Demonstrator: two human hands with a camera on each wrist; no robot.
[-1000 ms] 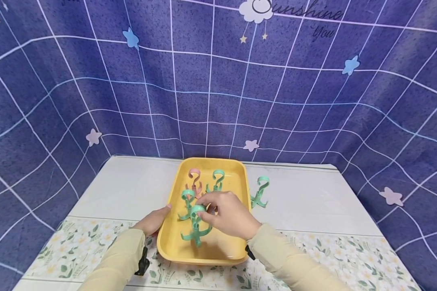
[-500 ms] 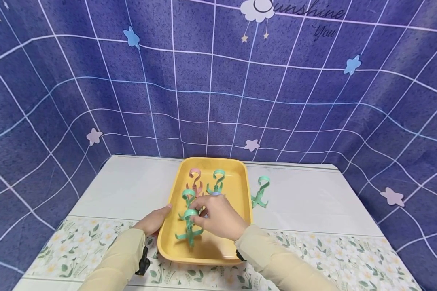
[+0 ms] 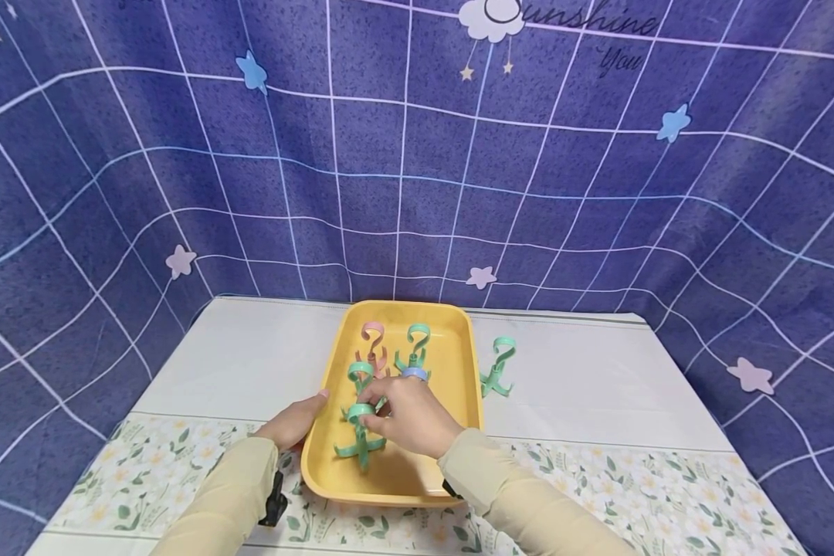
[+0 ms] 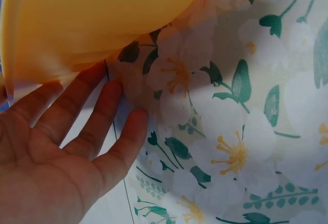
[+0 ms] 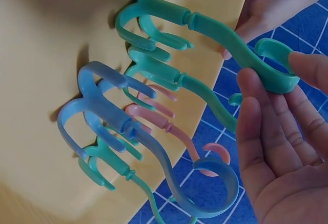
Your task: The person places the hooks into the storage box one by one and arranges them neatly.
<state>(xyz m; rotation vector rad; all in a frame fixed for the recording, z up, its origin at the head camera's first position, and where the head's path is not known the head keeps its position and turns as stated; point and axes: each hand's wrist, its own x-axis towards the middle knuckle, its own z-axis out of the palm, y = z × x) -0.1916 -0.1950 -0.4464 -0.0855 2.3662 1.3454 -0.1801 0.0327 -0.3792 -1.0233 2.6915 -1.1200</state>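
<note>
So the right hand [image 3: 406, 417] is pinching the curled top of a green hook [image 3: 358, 434] (one of those plastic multi-prong hanger hooks), thumb on one side of the loop and fingers on the other. The wrist view shows it clearly: the green hook [image 5: 205, 26] has its prongs down on the floor of the yellow tray [image 3: 459, 363] while the loop sits between the fingertips [image 5: 256, 96]. So the hook is standing in the tray's near left part, right under that hand.

Just past the right hand's fingers there's a second green hook [image 3: 358, 376], and tucked right behind the knuckles is a blue hook [image 3: 414, 374], mostly hidden in the head view but plain in the wrist shot [image 5: 102, 106]. Further out from the hand, at the far end of the tray, a pink hook [image 3: 372, 345] and another green one [image 3: 415, 345] stand side by side. One more green hook [image 3: 496, 366] sits out on the table [image 3: 250, 363], off to the right of the right hand and just beside the tray's outer wall.

The left hand [image 3: 293, 421] is flat and relaxed, fingers straight, resting against the tray's left rim with the fingertips tucked at its underside [image 4: 77, 24] on the floral tablecloth [image 4: 230, 131].
</note>
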